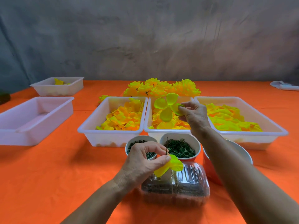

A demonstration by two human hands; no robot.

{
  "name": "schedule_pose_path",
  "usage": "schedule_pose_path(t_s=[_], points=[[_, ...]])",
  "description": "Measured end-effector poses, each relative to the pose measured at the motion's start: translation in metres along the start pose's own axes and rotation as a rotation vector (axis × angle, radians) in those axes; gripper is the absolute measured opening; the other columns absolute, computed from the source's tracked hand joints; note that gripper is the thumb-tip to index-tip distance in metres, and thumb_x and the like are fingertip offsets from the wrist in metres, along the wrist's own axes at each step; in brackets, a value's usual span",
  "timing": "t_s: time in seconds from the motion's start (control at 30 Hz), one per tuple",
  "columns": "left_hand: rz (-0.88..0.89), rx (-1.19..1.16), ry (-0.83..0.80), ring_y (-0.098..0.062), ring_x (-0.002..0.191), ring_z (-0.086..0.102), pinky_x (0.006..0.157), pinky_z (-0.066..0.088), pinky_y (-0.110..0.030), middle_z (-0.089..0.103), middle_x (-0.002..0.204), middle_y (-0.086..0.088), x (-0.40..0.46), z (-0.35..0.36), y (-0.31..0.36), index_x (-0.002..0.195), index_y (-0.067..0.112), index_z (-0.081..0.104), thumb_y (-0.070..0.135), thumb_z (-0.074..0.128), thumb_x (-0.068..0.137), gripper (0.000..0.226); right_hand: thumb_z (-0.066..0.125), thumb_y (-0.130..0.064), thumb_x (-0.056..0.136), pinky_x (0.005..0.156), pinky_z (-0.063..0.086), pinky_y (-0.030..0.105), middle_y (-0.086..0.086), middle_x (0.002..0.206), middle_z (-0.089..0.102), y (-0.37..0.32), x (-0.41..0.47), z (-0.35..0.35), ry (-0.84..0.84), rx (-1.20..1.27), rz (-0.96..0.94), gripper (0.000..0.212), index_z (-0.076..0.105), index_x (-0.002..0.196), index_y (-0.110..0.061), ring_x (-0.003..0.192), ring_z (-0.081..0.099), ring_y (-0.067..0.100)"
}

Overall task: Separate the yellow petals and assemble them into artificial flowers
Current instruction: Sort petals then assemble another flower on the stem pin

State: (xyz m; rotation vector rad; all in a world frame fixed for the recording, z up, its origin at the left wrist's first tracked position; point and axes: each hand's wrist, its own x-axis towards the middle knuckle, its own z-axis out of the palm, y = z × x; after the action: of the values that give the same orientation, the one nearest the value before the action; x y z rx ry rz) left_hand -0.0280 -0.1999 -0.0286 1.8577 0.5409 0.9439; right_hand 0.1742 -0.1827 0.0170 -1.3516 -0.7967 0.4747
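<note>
head view: petal layer left of right-hand grip

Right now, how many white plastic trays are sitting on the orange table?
5. Three stand side by side in the middle holding yellow petals: left, centre, right. An empty-looking one is near left, and one sits far left. None seem hidden.

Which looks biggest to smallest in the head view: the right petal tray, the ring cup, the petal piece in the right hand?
1. Right petal tray, clearly largest.
2. Ring cup and the petal piece pinched by the right hand look about alike; differing distance from the camera makes ranking them unsure.
</note>
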Motion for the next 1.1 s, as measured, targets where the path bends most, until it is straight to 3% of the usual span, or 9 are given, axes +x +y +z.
schedule_pose_path(t_s=[0.17,0.33,0.43,0.57,0.63,0.7,0.8,0.93,1.1], points=[[-0.009,0.001,0.007,-0.01,0.086,0.067,0.076,0.048,-0.015,0.071,0.088,-0.006,-0.001,0.0,-0.002,0.064,0.023,0.068,0.006,0.077,0.075,0.022,0.06,-0.003,0.089,0.043,0.044,0.014,0.004,0.073,0.065,-0.011,-0.022,-0.003,-0.1,0.065,-0.029,0.009,0.06,0.086,-0.012,0.049,0.064,0.004],[-0.023,0.023,0.006,-0.013,0.087,0.068,0.082,0.052,-0.026,0.072,0.087,-0.002,-0.001,0.0,-0.004,0.063,0.025,0.07,0.01,0.078,0.075,0.021,0.061,-0.002,0.088,0.035,0.034,0.015,0.004,0.071,0.067,-0.012,-0.035,-0.008,-0.139,0.12,-0.076,0.011,0.059,0.084,-0.012,0.042,0.062,0.01],[-0.043,0.04,0.017,-0.013,0.087,0.068,0.084,0.053,-0.031,0.073,0.087,-0.001,-0.001,0.0,-0.004,0.067,0.021,0.072,0.013,0.079,0.074,0.013,0.065,0.001,0.084,0.037,0.038,0.016,-0.002,0.062,0.068,-0.009,-0.044,-0.013,-0.139,0.113,-0.154,0.016,0.061,0.08,-0.014,0.048,0.065,0.013],[-0.064,0.02,0.024,-0.012,0.087,0.068,0.084,0.052,-0.03,0.073,0.086,0.0,0.0,0.0,-0.004,0.066,0.023,0.072,0.012,0.08,0.073,0.015,0.068,0.014,0.074,0.053,0.05,0.024,-0.005,0.064,0.067,-0.004,-0.062,-0.014,-0.062,0.021,-0.398,0.031,0.062,0.071,-0.016,0.063,0.068,0.015],[-0.057,0.013,0.014,-0.011,0.088,0.068,0.085,0.052,-0.028,0.073,0.086,0.001,0.0,-0.001,-0.004,0.065,0.024,0.072,0.012,0.08,0.073,0.016,0.067,0.02,0.069,0.064,0.053,0.032,0.002,0.073,0.067,-0.001,-0.074,-0.016,-0.014,-0.107,-0.601,0.033,0.062,0.069,-0.013,0.072,0.065,0.02],[-0.036,0.03,0.013,-0.009,0.088,0.068,0.084,0.05,-0.022,0.073,0.084,0.004,0.001,-0.001,-0.005,0.064,0.025,0.071,0.013,0.079,0.074,0.017,0.066,0.021,0.064,0.065,0.05,0.028,0.008,0.075,0.067,-0.001,-0.085,-0.02,0.034,-0.297,-0.819,0.026,0.062,0.066,-0.004,0.073,0.063,0.019],[-0.023,0.042,0.027,-0.005,0.087,0.067,0.081,0.048,-0.015,0.072,0.084,0.008,0.001,-0.001,-0.006,0.064,0.029,0.071,0.012,0.079,0.074,0.021,0.065,0.015,0.068,0.062,0.048,0.024,0.011,0.076,0.066,-0.002,-0.101,-0.024,0.065,-0.43,-0.99,0.015,0.062,0.063,0.002,0.071,0.061,0.016],[-0.019,0.057,0.013,0.002,0.086,0.065,0.078,0.046,-0.011,0.071,0.084,0.015,0.001,-0.001,-0.008,0.064,0.033,0.07,0.01,0.078,0.074,0.026,0.058,0.004,0.077,0.063,0.049,0.025,0.011,0.076,0.066,-0.003,-0.111,-0.024,0.111,-0.421,-1.014,0.015,0.062,0.062,0.004,0.072,0.06,0.015],[-0.038,0.019,0.008,-0.001,0.086,0.066,0.077,0.047,-0.013,0.072,0.084,0.008,0.001,-0.001,-0.009,0.069,0.022,0.071,0.014,0.079,0.074,0.012,0.064,0.013,0.067,0.066,0.048,0.022,0.01,0.076,0.064,0.0,-0.111,-0.026,0.171,-0.334,-0.927,0.012,0.06,0.065,0.002,0.075,0.059,0.015]])
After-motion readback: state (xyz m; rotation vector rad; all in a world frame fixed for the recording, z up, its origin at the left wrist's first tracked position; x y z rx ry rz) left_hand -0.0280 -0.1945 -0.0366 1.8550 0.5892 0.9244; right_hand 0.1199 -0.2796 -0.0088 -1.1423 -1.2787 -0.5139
